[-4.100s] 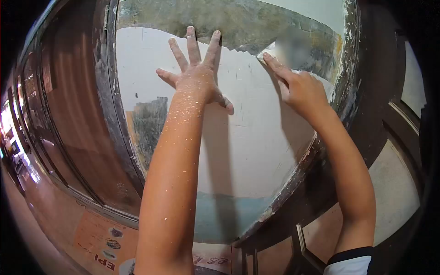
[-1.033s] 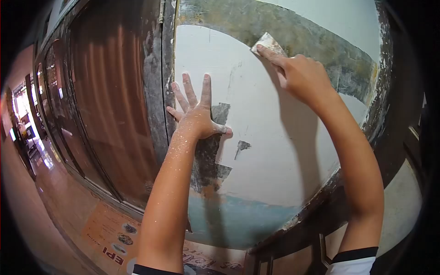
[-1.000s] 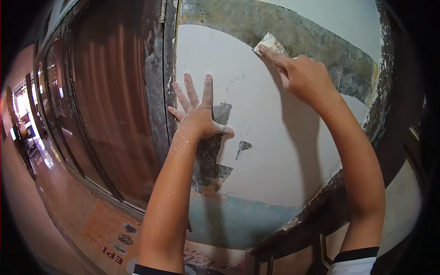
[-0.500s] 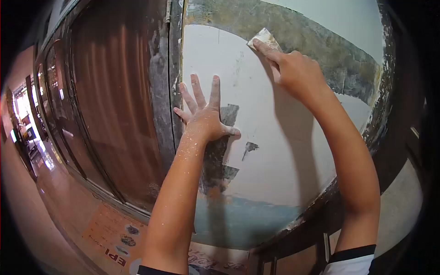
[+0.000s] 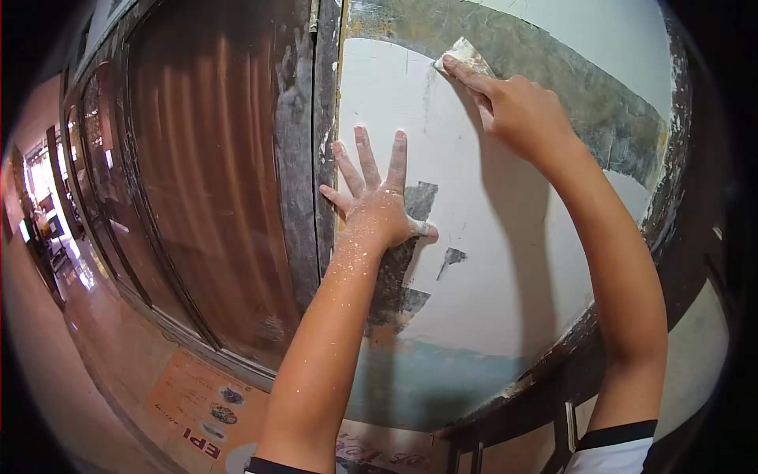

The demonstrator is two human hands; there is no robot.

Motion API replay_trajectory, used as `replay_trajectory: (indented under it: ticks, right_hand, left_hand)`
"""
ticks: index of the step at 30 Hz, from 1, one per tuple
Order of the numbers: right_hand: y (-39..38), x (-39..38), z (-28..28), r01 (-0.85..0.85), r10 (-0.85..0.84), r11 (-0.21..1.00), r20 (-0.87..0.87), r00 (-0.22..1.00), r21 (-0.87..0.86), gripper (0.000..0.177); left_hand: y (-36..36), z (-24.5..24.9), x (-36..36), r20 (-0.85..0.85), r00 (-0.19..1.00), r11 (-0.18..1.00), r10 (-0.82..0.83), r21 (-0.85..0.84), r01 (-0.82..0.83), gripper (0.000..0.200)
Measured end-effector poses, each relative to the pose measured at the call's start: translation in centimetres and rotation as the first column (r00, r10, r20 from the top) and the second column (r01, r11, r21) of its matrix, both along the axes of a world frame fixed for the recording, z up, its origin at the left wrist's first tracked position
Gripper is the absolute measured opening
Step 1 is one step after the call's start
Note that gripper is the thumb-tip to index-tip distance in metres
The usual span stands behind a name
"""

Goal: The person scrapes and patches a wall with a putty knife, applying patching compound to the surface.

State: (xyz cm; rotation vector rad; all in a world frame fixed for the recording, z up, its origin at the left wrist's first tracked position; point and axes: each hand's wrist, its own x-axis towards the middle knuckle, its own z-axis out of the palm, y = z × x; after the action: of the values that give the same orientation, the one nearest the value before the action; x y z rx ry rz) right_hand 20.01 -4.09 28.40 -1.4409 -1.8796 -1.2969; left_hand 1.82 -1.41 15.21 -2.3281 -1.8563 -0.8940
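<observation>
My left hand (image 5: pixel 377 199) lies spread against the white-coated wall panel (image 5: pixel 513 300), near its left edge, with pale dust on the fingers and forearm. Higher up and to the right, my right hand (image 5: pixel 521 110) grips a small flat scraper (image 5: pixel 466 57) smeared with white paste. Its blade rests at the upper edge of the white layer, where the bare grey band (image 5: pixel 553 71) begins. A dark uncoated patch (image 5: pixel 395 280) shows beside and below my left hand, and a smaller grey spot (image 5: pixel 452 257) lies right of it.
Dark wooden framing (image 5: pixel 304 158) and a brown glazed panel with curtain folds (image 5: pixel 209 182) stand on the left. Printed cardboard (image 5: pixel 185 395) lies on the floor at lower left. A dark, paint-flecked frame (image 5: pixel 675 150) borders the panel's right side.
The view has shifted, so the wall and both hands appear farther right. The scraper stays near the upper edge of the white layer, and my left hand keeps its place on the wall.
</observation>
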Motion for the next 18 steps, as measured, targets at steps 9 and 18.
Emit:
replay_trajectory:
  ticks: [9,18]
  right_hand:
    - [0.5,-2.6,1.0,-0.01,0.009,1.0,0.03,1.0,0.022,0.056]
    - [0.3,-5.4,2.2,0.066,-0.063,0.996,0.045,0.997,-0.06,0.052]
  left_hand:
    - [0.5,-0.1,-0.1,0.005,1.0,1.0,-0.016,-0.024,0.017,0.168]
    - [0.1,0.2,-0.4,-0.021,0.999,0.999,-0.039,-0.018,0.039,0.161]
